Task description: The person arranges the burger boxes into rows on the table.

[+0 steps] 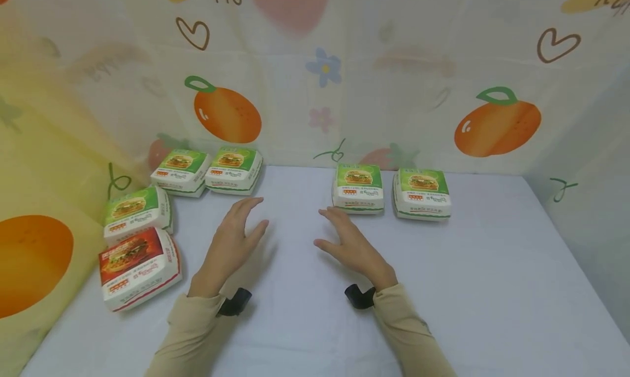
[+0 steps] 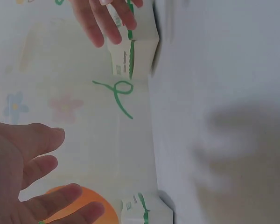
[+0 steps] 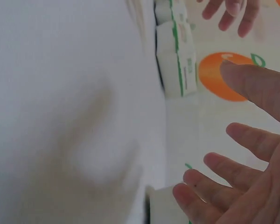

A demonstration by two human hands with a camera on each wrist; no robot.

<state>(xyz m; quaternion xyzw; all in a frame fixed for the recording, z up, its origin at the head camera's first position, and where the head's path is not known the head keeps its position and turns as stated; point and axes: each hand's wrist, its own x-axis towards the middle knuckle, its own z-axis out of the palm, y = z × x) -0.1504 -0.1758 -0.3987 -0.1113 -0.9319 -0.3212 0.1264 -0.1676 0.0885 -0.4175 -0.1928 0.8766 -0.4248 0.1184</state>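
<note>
Both hands hover over the table with fingers spread and hold nothing. My left hand (image 1: 233, 245) is nearest the green burger box (image 1: 234, 170) at the back left, just below it in the head view. My right hand (image 1: 355, 248) has its fingertips close in front of another green burger box (image 1: 358, 188) at the back. Beside that one stands a further green burger box (image 1: 421, 194). In the left wrist view, the left hand (image 2: 32, 172) shows relaxed fingers; the right wrist view shows the right hand (image 3: 242, 172) likewise.
At left lie a green box (image 1: 181, 172), another green box (image 1: 138, 214) and a red burger box (image 1: 140, 268) in front of it. A white cloth covers the table (image 1: 482, 289). Behind hangs a fruit-printed curtain (image 1: 295, 103).
</note>
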